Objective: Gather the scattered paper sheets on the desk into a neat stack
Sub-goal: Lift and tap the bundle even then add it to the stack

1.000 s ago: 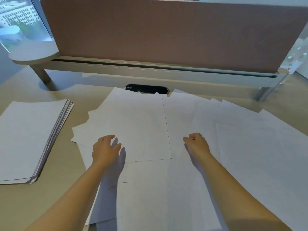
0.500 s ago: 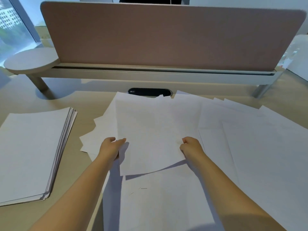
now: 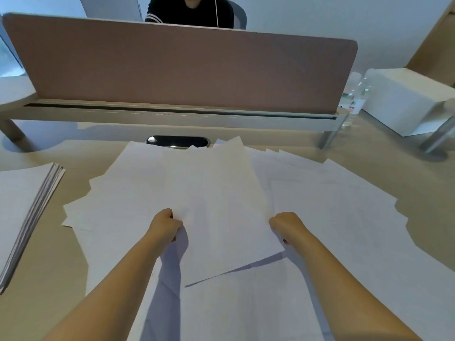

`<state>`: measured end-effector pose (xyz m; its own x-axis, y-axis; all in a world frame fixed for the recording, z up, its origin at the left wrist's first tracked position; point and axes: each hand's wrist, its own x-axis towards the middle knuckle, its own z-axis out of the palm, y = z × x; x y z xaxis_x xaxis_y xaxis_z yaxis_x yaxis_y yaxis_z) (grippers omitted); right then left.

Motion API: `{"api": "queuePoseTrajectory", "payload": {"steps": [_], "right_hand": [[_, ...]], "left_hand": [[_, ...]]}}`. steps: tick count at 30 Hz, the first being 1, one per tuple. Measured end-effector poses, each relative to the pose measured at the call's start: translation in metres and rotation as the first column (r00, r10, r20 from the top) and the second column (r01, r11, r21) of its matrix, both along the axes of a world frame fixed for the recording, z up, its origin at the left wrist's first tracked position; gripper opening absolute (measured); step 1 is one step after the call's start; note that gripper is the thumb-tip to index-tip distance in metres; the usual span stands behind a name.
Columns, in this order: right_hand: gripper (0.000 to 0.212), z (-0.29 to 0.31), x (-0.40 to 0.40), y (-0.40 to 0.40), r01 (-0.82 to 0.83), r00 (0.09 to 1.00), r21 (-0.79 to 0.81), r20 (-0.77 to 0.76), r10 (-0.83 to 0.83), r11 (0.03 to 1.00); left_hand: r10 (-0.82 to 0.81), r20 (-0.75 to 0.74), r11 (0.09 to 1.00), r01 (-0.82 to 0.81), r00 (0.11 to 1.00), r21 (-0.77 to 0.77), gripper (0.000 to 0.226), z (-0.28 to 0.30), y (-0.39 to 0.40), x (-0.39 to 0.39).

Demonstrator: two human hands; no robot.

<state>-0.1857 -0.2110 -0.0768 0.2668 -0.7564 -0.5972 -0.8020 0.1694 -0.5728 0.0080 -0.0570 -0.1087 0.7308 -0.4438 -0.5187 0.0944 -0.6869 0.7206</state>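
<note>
Two hands hold one lifted sheet [image 3: 221, 217] by its side edges above the middle of the tabletop [image 3: 44, 254]: the left hand [image 3: 163, 227] pinches its left edge, the right hand [image 3: 286, 225] curls round its right edge. Scattered sheets [image 3: 344, 217] lie beneath and toward the right edge. A neat stack [image 3: 22, 205] sits at the left edge.

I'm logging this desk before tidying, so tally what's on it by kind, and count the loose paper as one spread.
Paper stack: 1
Loose paper spread: 1, sheets overlap too much to count
Held sheets: 1 bunch, gripped by left hand and right hand
White box: 1
Water bottle: 1
Total: 5
</note>
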Motion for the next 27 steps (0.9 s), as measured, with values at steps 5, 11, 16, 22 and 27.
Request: {"api": "queuePoseTrajectory", "payload": {"steps": [5,11,16,22,27], "right_hand": [[0.031,-0.008,-0.055,-0.028,0.031,0.999,-0.14,0.041,-0.025,0.99],[0.055,-0.026,-0.102,-0.048,0.034,0.951,-0.295,-0.284,-0.122,0.955],[0.061,-0.038,-0.112,-0.054,0.012,0.948,-0.287,-0.302,-0.103,0.958],[0.053,-0.035,-0.101,-0.053,-0.138,0.97,-0.296,-0.232,0.069,0.945],[0.042,-0.025,-0.091,-0.05,-0.198,0.979,-0.287,-0.107,0.174,0.937]], "left_hand": [[0.003,0.153,0.974,-0.038,0.988,0.223,0.006,-0.005,-0.013,-0.054],[0.193,0.252,0.856,-0.288,0.948,0.429,0.061,-0.003,-0.01,-0.09],[0.201,0.263,0.872,-0.295,0.943,0.391,0.071,-0.008,-0.013,-0.094],[0.073,0.137,0.986,-0.092,0.988,0.138,0.08,0.001,-0.033,-0.095],[-0.007,0.14,0.987,-0.016,0.99,0.162,0.072,-0.005,-0.042,-0.097]]}}
